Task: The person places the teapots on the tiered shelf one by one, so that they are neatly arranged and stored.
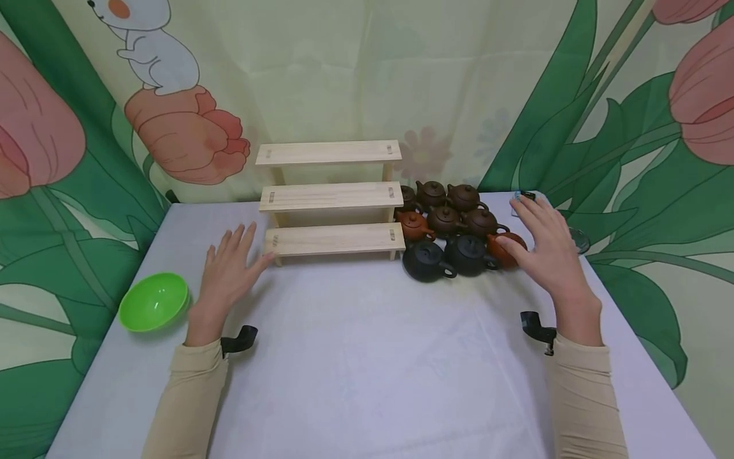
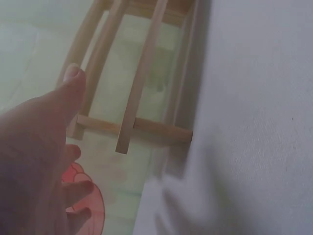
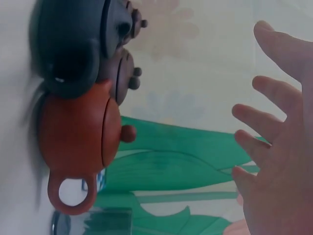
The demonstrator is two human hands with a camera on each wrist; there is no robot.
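Observation:
A three-tier wooden rack (image 1: 335, 240) stands at the back of the table, its shelves bare. To its left my left hand (image 1: 228, 274) is held with fingers spread and nothing in it, the thumb near the lowest shelf. Beside the rack's right end several small teapots cluster: black ones (image 1: 423, 260), dark brown ones (image 1: 480, 223) and reddish-brown ones (image 1: 414, 225). My right hand (image 1: 545, 252) is by the group's right side, fingers extended. In the right wrist view it is apart from the nearest reddish-brown teapot (image 3: 78, 132), whose lid and looped handle show.
A green bowl (image 1: 153, 302) sits near the table's left edge. Behind my right hand are a clear glass object (image 1: 579, 240) and a small dark item (image 1: 526, 195), partly hidden. A printed curtain (image 1: 367, 76) hangs behind the white-covered table (image 1: 367, 357).

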